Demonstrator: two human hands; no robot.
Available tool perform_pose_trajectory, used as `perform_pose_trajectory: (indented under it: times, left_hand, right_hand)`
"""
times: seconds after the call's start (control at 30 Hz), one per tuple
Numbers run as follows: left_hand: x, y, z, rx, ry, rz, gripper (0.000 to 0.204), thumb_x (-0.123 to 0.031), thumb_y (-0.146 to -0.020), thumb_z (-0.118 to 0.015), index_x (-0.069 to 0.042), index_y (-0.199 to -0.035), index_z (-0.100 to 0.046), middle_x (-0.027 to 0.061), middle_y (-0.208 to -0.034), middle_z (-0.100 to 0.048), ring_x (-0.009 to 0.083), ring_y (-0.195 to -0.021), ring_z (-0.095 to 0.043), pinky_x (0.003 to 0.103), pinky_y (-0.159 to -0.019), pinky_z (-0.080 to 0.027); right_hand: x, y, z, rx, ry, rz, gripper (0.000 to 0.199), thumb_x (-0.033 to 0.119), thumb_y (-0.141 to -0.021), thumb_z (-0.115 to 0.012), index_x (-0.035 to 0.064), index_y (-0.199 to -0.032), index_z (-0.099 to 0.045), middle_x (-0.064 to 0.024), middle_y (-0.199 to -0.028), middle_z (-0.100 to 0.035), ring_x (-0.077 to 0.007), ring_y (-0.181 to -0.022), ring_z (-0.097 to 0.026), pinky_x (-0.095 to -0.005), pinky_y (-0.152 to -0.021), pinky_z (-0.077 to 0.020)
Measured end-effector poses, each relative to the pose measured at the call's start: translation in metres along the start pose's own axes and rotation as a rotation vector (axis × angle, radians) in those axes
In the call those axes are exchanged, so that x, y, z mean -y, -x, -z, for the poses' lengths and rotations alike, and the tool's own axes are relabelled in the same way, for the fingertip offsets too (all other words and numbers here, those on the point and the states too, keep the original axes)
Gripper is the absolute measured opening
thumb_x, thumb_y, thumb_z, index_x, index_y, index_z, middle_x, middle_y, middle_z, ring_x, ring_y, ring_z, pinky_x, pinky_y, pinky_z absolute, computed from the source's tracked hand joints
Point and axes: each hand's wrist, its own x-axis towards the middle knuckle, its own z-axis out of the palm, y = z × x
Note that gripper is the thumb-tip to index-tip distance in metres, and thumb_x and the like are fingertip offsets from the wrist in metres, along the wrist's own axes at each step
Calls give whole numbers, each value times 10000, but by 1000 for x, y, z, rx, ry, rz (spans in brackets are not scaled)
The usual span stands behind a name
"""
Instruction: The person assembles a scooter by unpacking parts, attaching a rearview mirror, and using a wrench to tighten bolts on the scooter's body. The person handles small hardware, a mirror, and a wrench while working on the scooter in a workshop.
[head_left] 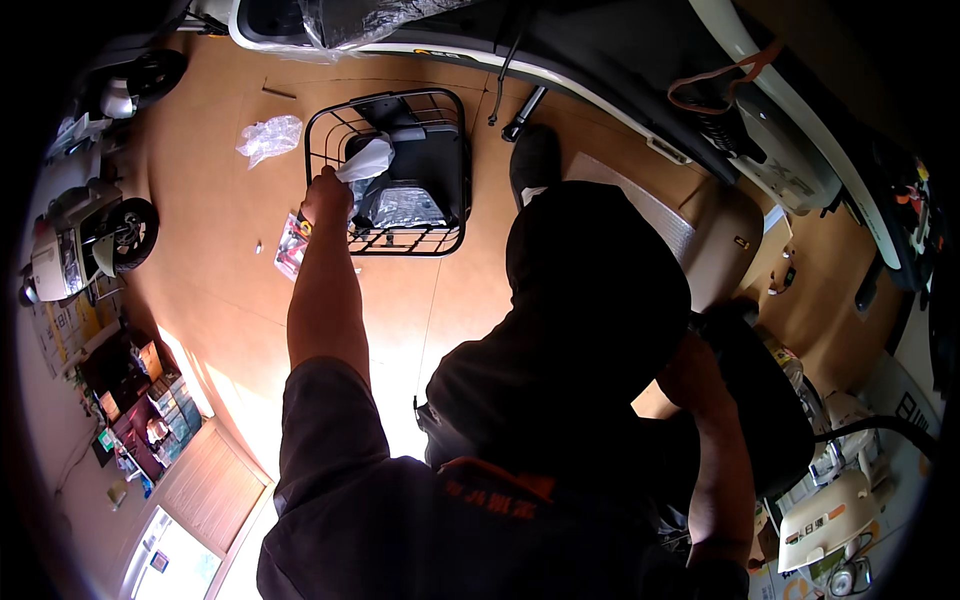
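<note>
My left hand (pixel 328 198) is closed at the left side of a black wire basket (pixel 465 190) on the floor. From its fingers a white crumpled sheet (pixel 370 158), paper or plastic, reaches over the basket. Inside the basket lie black parts (pixel 440 150) and a clear plastic-wrapped piece (pixel 408 206). Beside the basket, below my left hand, is a red and white printed packet (pixel 291 246). My right hand (pixel 692 376) is low by my bent knee, apart from the basket; its fingers are mostly hidden in shadow.
A crumpled clear plastic bag (pixel 270 140) lies left of the basket. A white and black scooter (pixel 790 180) stands close across the top and right. Other scooters (pixel 75 250) line the left. A grey-brown scooter panel (pixel 725 245) and a cardboard-like sheet are right of my leg.
</note>
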Motion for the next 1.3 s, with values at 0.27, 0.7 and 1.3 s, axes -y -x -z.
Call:
perform_pose_trajectory:
  times: [0.27,0.7,1.3]
  left_hand:
    - [-45,39,-32,-243,155,-887,347,-84,-858,-604,-106,-1200,-651,132,-1181,-613,341,-1136,-602,445,-966,-540]
    - [-55,54,-22,108,-191,-806,649,-67,-730,-804,-177,-1335,-598,178,-1192,-620,370,-1136,-636,469,-895,-566]
    - [26,260,123,-1079,371,-1041,378,-76,-695,-731,-140,-1045,-603,103,-1007,-544,382,-1041,-549,548,-964,-447]
  right_hand:
    - [1,-9,3,78,-35,-71,364,247,-889,-748,10,-1149,-656,-143,-888,-665,-321,-834,-656,-446,-748,-529]
    - [12,-6,17,123,-15,-137,448,265,-903,-743,62,-1288,-634,-155,-947,-687,-335,-867,-664,-455,-776,-529]
    - [42,12,41,-9,33,-49,417,260,-917,-702,93,-1297,-673,-162,-1080,-705,-351,-987,-677,-465,-863,-544]
